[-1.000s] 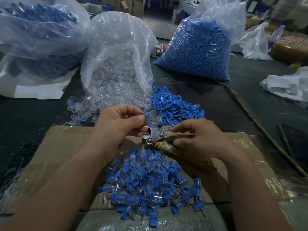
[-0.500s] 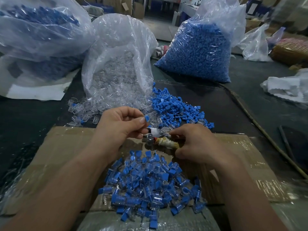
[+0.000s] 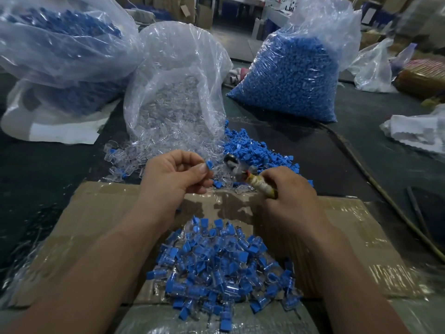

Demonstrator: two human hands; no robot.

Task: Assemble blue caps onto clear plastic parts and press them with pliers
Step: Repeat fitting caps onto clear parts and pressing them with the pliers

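blue cap (image 3: 209,164) pinched, raised | pliers (image 3: 241,173) blurred, just rt | capped pile (image 3: 216,268) nearest

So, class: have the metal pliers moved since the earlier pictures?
Yes. The metal pliers in the right hand went forward, from the brown cardboard sheet's far edge to over the loose blue caps.

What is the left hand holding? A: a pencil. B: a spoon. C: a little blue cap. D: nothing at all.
C: a blue cap sticks out from between the thumb and fingers of the left hand, while the right hand grips the pliers.
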